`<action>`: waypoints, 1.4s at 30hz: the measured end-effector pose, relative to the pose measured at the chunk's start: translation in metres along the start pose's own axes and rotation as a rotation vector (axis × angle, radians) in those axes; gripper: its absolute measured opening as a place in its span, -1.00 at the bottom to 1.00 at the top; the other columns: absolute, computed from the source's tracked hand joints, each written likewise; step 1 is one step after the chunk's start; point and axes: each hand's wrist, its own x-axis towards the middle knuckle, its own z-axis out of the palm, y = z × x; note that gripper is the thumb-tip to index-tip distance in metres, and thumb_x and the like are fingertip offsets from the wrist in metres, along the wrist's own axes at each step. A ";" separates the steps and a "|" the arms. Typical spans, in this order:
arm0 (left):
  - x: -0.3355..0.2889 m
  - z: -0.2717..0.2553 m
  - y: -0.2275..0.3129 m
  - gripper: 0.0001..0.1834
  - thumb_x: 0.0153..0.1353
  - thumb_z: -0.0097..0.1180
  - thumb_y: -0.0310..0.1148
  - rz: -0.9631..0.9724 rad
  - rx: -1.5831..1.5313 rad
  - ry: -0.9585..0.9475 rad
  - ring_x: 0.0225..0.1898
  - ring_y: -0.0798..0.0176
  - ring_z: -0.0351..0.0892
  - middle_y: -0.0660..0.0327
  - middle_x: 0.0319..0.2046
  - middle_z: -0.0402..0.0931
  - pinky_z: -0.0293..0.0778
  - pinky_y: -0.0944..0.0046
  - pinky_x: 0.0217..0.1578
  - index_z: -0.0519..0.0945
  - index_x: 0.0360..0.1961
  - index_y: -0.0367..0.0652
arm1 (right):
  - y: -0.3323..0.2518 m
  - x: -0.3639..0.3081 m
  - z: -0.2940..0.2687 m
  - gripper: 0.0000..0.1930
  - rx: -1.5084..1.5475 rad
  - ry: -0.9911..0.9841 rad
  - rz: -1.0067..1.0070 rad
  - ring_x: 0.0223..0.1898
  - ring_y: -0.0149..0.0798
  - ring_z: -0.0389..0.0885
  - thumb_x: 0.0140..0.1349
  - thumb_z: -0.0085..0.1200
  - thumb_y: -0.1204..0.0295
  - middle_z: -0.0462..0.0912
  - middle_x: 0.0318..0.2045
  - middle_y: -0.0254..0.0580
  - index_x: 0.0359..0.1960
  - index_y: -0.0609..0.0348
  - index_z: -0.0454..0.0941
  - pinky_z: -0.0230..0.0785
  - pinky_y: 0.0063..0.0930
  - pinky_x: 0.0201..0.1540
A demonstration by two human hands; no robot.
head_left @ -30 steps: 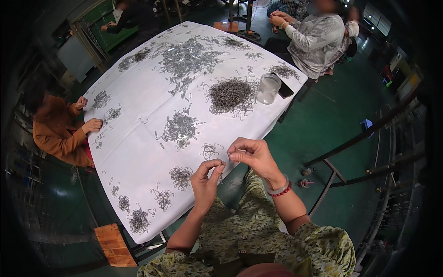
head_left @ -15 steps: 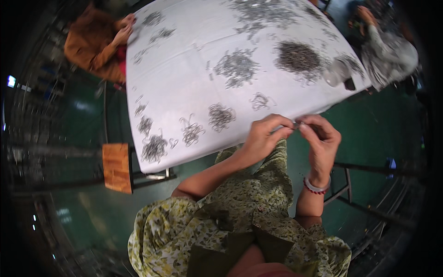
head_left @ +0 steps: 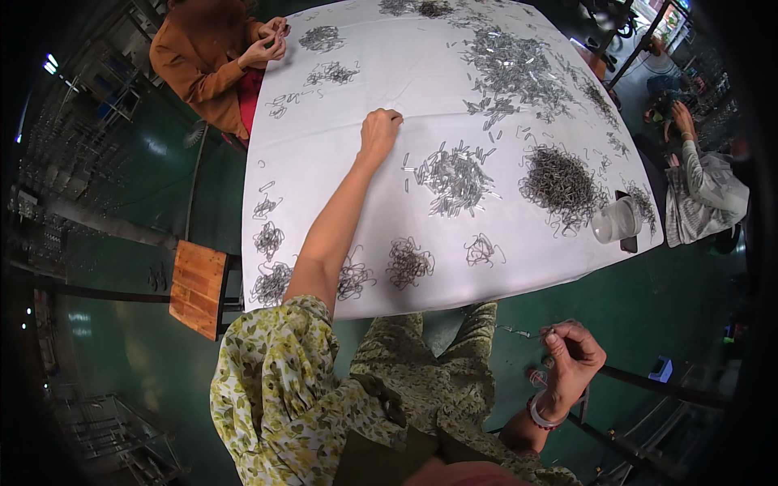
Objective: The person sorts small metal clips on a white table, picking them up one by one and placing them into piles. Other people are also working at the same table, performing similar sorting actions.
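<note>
My left hand point(head_left: 379, 135) reaches far across the white-covered table point(head_left: 332, 154). Its fingers are closed near the cloth, and whatever they hold, if anything, is hidden. To its right lies a pile of small shiny clear or silvery strips point(head_left: 456, 180). Off the table's near edge, my right hand point(head_left: 573, 356) pinches a thin wire piece point(head_left: 519, 331) with a shiny part, which sticks out to the left. Small heaps of bent wire hooks point(head_left: 409, 262) lie along the near side, one heap point(head_left: 355, 280) beside my left forearm.
A large heap of dark hooks point(head_left: 561, 183) sits beside a clear plastic cup point(head_left: 612, 222) at the right. More strips point(head_left: 519, 69) spread over the far side. A co-worker in orange point(head_left: 203, 57) works at the far left, another person point(head_left: 705, 190) sits right. A wooden stool point(head_left: 197, 289) stands left.
My hands, close together at the table's near edge before, have parted. The left has reached forward across the cloth; the right has drawn back toward me. The view has shifted as well.
</note>
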 end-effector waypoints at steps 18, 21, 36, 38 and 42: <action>-0.107 -0.063 0.067 -0.76 0.21 0.06 -0.26 0.252 0.103 -0.869 -0.25 0.08 0.63 0.02 -0.34 0.63 0.49 0.16 -0.16 0.63 -0.25 -0.20 | 0.011 -0.012 -0.008 -0.88 0.030 -0.004 -0.002 -0.45 -0.37 0.52 0.02 0.17 0.77 0.57 -0.50 -0.15 -0.38 0.43 0.55 0.37 -0.60 -0.35; -0.114 -0.080 0.072 -0.77 0.17 0.10 -0.28 0.176 0.031 -0.925 -0.24 0.02 0.62 0.02 -0.33 0.63 0.49 0.16 -0.15 0.67 -0.30 -0.20 | 0.015 -0.013 -0.008 -0.88 0.021 0.038 0.067 -0.47 -0.42 0.50 0.02 0.20 0.73 0.55 -0.51 -0.20 -0.38 0.42 0.56 0.36 -0.62 -0.37; 0.028 0.058 -0.026 -0.83 0.10 0.13 -0.38 -0.091 0.293 -0.070 -0.23 -0.20 0.58 -0.15 -0.35 0.59 0.49 -0.06 -0.21 0.64 -0.40 -0.29 | 0.000 -0.021 -0.022 -0.87 -0.208 0.111 0.058 -0.51 -0.44 0.53 -0.10 0.24 0.75 0.62 -0.54 -0.15 -0.48 0.39 0.58 0.30 -0.65 -0.50; 0.019 0.048 -0.031 -0.81 0.08 0.17 -0.32 0.048 0.208 -0.194 -0.41 -0.04 0.63 -0.07 -0.39 0.62 0.51 0.09 -0.32 0.68 -0.35 -0.21 | 0.003 -0.016 -0.015 -0.85 -0.149 0.106 0.037 -0.53 -0.48 0.50 -0.12 0.25 0.74 0.62 -0.53 -0.18 -0.46 0.37 0.59 0.25 -0.67 -0.52; -0.052 -0.015 0.082 -0.81 0.12 0.17 -0.41 -0.052 -0.256 -0.363 -0.52 0.25 0.60 0.09 -0.43 0.66 0.50 0.32 -0.40 0.67 -0.26 -0.25 | 0.005 -0.015 -0.005 -0.86 -0.103 0.111 0.071 -0.50 -0.49 0.54 -0.02 0.25 0.69 0.64 -0.50 -0.18 -0.38 0.40 0.62 0.31 -0.71 -0.49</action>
